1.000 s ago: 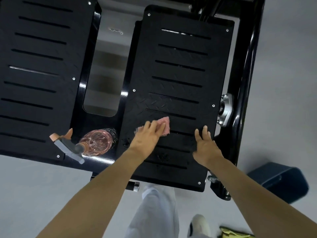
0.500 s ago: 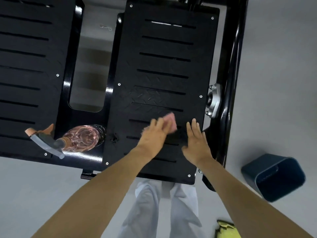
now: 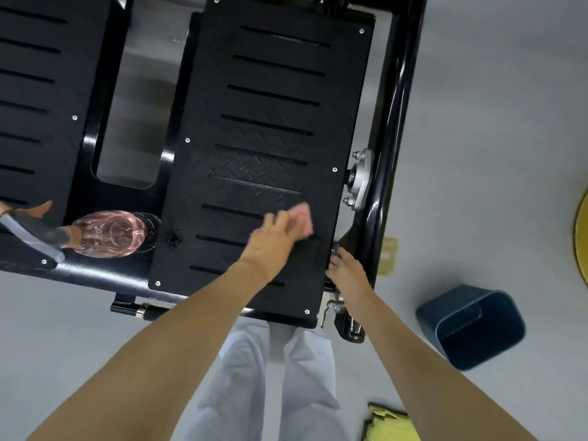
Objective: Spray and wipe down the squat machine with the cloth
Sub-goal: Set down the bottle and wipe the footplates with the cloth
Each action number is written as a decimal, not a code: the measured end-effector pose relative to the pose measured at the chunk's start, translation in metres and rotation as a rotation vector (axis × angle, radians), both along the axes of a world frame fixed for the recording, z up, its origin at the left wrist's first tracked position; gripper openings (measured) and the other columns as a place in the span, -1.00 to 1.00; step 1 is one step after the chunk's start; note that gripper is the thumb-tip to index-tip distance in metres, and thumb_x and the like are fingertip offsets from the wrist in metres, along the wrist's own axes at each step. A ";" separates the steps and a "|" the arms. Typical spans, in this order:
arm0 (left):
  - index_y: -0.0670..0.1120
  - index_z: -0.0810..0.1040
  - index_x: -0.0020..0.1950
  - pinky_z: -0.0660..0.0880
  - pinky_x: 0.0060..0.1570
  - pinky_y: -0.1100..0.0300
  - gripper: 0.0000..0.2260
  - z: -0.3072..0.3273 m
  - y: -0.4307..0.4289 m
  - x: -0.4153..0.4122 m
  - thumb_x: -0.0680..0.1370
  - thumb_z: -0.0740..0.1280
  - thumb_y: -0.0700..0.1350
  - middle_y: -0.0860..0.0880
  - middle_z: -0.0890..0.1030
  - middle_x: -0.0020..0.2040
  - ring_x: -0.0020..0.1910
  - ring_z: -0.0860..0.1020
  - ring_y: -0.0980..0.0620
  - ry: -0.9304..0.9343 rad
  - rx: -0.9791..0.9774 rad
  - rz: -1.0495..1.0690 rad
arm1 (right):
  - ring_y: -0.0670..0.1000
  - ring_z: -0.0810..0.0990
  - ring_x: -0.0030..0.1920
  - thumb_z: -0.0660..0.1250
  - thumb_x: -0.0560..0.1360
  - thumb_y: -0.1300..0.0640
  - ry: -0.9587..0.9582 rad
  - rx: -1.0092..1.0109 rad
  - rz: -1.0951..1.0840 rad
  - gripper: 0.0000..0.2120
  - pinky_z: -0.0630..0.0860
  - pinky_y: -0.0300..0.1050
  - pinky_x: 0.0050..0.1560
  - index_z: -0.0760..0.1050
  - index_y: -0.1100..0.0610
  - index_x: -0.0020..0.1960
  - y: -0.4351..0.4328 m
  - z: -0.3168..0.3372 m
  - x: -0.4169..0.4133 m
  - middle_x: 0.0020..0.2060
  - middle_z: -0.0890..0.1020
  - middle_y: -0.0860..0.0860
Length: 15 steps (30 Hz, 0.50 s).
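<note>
The squat machine's right black footplate (image 3: 270, 122) is slotted and fills the middle of the view. My left hand (image 3: 270, 240) presses a small pink cloth (image 3: 303, 214) flat against the plate's lower right part; both are blurred by motion. My right hand (image 3: 348, 273) is at the plate's right edge, with its fingers curled over that edge. A clear pink spray bottle (image 3: 108, 233) with a grey trigger (image 3: 28, 238) lies on its side on the frame between the two plates, left of my left hand.
The left footplate (image 3: 35, 90) lies at far left. A silver bearing bracket (image 3: 361, 179) sticks out of the black side rail (image 3: 397, 122). A dark blue bin (image 3: 471, 326) lies tipped on the grey floor at right. A yellow cloth (image 3: 391, 421) lies near my feet.
My left hand has swept the cloth to the right across the plate. My right hand has slid off the plate's surface to its right edge and curled its fingers there.
</note>
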<state>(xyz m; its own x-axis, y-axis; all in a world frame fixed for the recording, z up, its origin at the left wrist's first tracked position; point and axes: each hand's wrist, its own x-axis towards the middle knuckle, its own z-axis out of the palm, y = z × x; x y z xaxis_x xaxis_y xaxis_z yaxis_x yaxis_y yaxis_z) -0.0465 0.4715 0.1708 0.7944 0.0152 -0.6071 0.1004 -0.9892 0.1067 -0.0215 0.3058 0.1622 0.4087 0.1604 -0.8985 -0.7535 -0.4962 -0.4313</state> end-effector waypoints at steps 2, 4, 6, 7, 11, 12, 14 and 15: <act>-0.06 -0.10 0.57 0.53 0.07 0.01 -0.22 0.005 -0.004 0.007 0.47 0.23 -0.38 -0.16 0.13 0.36 0.27 0.25 -0.15 0.030 -0.043 -0.423 | 0.09 0.37 0.40 0.15 0.55 0.39 0.044 -0.028 -0.051 -0.45 0.29 -0.01 0.42 0.17 0.18 0.51 -0.001 -0.003 0.002 0.43 0.35 0.13; -0.06 -0.09 0.57 0.54 0.06 0.02 -0.21 0.007 0.004 0.024 0.46 0.23 -0.42 -0.15 0.14 0.36 0.28 0.25 -0.15 0.010 -0.027 -0.593 | 0.07 0.35 0.41 0.15 0.53 0.43 0.119 -0.024 -0.147 -0.38 0.22 0.03 0.44 0.12 0.13 0.53 -0.002 -0.003 0.004 0.41 0.39 0.07; -0.06 -0.03 0.55 0.54 0.06 0.00 -0.22 0.010 0.012 0.045 0.44 0.26 -0.43 -0.20 0.14 0.36 0.30 0.24 -0.18 -0.026 0.039 -0.466 | 0.07 0.36 0.39 0.13 0.54 0.44 0.138 -0.023 -0.170 -0.39 0.22 -0.04 0.38 0.10 0.15 0.54 -0.001 -0.002 0.005 0.37 0.44 0.08; -0.08 0.01 0.54 0.54 0.05 0.01 -0.27 0.012 0.013 0.054 0.46 0.25 -0.41 -0.22 0.15 0.35 0.30 0.24 -0.19 -0.036 0.065 -0.334 | 0.07 0.38 0.38 0.13 0.54 0.45 0.142 -0.015 -0.187 -0.39 0.24 -0.07 0.35 0.10 0.17 0.53 -0.001 -0.003 0.005 0.35 0.46 0.09; -0.09 0.01 0.55 0.52 0.01 0.04 -0.32 0.009 -0.008 0.061 0.51 0.25 -0.34 -0.20 0.20 0.32 0.26 0.26 -0.16 -0.044 0.055 -0.029 | 0.07 0.44 0.32 0.12 0.54 0.44 0.147 -0.012 -0.226 -0.43 0.34 -0.12 0.26 0.15 0.17 0.52 -0.005 -0.008 0.005 0.29 0.50 0.10; -0.08 -0.02 0.55 0.51 0.03 0.03 -0.28 0.009 -0.017 0.053 0.50 0.27 -0.33 -0.19 0.20 0.30 0.24 0.27 -0.15 -0.036 0.042 -0.051 | 0.07 0.48 0.24 0.12 0.55 0.44 0.155 -0.004 -0.228 -0.44 0.39 -0.16 0.15 0.16 0.17 0.51 -0.005 -0.007 0.007 0.24 0.52 0.12; -0.06 -0.09 0.56 0.48 0.06 0.03 -0.24 0.007 -0.034 0.026 0.49 0.26 -0.33 -0.19 0.19 0.27 0.22 0.28 -0.13 -0.033 0.017 -0.189 | 0.06 0.53 0.02 0.15 0.52 0.45 0.144 0.001 -0.210 -0.42 0.43 -0.20 -0.11 0.20 0.15 0.49 -0.007 -0.008 0.013 0.12 0.55 0.14; -0.06 -0.12 0.56 0.47 0.05 0.05 -0.24 0.006 -0.042 0.011 0.49 0.24 -0.33 -0.18 0.17 0.25 0.20 0.29 -0.12 -0.031 0.008 -0.289 | 0.06 0.55 0.00 0.17 0.49 0.46 0.142 0.010 -0.178 -0.40 0.44 -0.17 -0.14 0.22 0.14 0.49 -0.008 -0.010 0.017 0.13 0.56 0.13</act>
<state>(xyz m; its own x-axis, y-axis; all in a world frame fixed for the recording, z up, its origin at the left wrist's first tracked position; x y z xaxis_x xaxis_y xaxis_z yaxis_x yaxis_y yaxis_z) -0.0358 0.4295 0.1764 0.7848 -0.2094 -0.5833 -0.1887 -0.9772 0.0969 -0.0044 0.2978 0.1524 0.3010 0.1061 -0.9477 -0.8823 -0.3460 -0.3190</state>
